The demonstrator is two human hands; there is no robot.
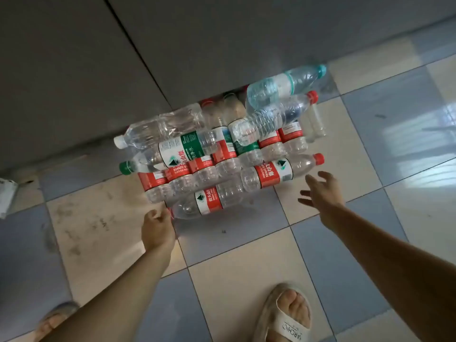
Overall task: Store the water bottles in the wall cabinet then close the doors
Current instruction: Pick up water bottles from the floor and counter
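Note:
A heap of several clear plastic water bottles [222,149] lies on the tiled floor against a grey cabinet front. Most carry red labels, some green. The nearest one, a red-labelled bottle [204,202], lies on its side at the front of the heap. My left hand [158,228] is curled around that bottle's cap end at its lower left. My right hand [320,191] hovers with fingers spread just right of another red-capped bottle [281,171] lying on its side, not touching it.
Grey cabinet doors [98,70] with a dark seam fill the upper part of the view, both shut. The floor has blue and cream tiles [234,267]. My feet in slippers [288,314] stand at the bottom. A crumpled white thing [6,196] lies at the left edge.

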